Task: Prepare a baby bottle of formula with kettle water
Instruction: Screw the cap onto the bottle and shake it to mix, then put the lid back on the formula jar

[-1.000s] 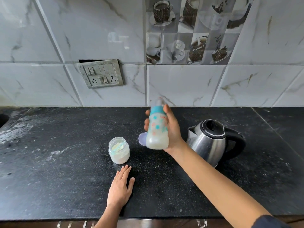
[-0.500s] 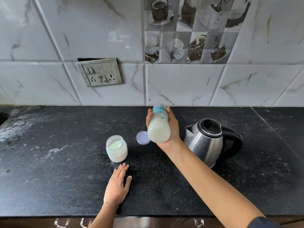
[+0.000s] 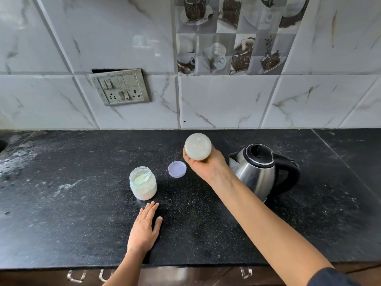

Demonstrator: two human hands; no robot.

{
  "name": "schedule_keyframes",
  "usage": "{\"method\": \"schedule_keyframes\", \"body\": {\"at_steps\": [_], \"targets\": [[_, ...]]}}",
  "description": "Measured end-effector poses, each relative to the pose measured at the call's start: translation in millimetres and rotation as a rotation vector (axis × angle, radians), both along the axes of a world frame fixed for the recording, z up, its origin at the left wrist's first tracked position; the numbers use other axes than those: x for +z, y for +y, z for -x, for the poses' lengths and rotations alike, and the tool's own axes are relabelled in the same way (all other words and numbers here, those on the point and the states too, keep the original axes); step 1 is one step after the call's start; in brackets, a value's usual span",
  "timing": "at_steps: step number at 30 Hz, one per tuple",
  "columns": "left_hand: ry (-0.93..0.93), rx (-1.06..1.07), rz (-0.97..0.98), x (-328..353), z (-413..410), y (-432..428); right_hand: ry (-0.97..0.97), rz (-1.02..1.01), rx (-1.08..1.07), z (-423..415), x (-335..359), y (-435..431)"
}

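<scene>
Item 1. Left hand (image 3: 144, 228): lying palm down on the black desk (image 3: 61, 213) near its front edge, fingers straight and together, pointing to 12 o'clock, thumb spreading toward 2 o'clock. It is gripping nothing. The forearm is entering from 6 o'clock.

Item 2. Formula jar (image 3: 143, 183): standing upright and uncapped just beyond the left fingertips, at 12 o'clock from them, apart from them. White powder is filling its lower part, and a pale scoop is leaning inside.

Item 3. Jar lid (image 3: 177, 169): lying flat on the desk at 2 o'clock from the jar, near it.

Item 4. Baby bottle (image 3: 198, 146): being held above the desk, beyond the lid. Its long axis is running away from the camera toward 12 o'clock, the round milky base facing the viewer. The teat end is hiding behind the base.

Item 5. Right hand (image 3: 206, 164): cradling the bottle from beneath, fingers and thumb curling round its body. The arm is stretching out from 5 o'clock, nearly straight.

Item 6. Steel kettle (image 3: 255, 170): standing at 3 o'clock from the right hand, lid closed, spout pointing to 9 o'clock, black handle to 3 o'clock.

Item 7. Switch plate (image 3: 120, 88): hanging tilted on the tiled wall at 11 o'clock.
</scene>
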State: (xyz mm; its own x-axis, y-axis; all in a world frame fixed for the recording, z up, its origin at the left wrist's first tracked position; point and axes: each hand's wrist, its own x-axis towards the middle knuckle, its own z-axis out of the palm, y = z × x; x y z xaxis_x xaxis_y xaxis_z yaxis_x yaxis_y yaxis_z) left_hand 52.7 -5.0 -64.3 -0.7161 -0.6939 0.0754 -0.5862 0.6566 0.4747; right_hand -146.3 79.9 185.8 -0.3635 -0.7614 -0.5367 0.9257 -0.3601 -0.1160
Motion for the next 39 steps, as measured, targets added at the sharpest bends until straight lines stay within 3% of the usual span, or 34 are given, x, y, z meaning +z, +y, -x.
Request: {"method": "schedule_keyframes", "body": {"at_steps": [4, 10, 15, 19, 29, 35, 39], "targets": [[0.005, -0.005, -0.003, -0.3, 0.5, -0.3, 0.145, -0.044, -0.003, 2.2, -8.9, -1.8], [0.012, -0.007, -0.001, 1.2, 0.6, 0.7, 0.587, -0.014, -0.08, 0.6, -7.2, 4.6], [0.027, -0.006, -0.016, 2.4, 0.7, 1.4, 0.961, 0.191, 0.062, 9.9, -17.2, 8.2], [0.047, -0.012, -0.032, 4.9, 0.4, 1.7, 1.128, 0.112, 0.149, 15.2, -25.3, 9.5], [0.046, -0.035, -0.038, 6.0, -1.0, -0.1, 1.226, -0.008, 0.296, 33.3, -72.2, 10.7], [0.042, -0.049, -0.032, 5.0, -1.2, -1.3, 1.19, -0.056, 0.477, 37.4, -105.0, 17.0], [0.036, -0.053, -0.012, 4.3, -2.1, -1.3, 1.273, -0.16, 0.6, 37.7, -119.7, 18.4]]}}
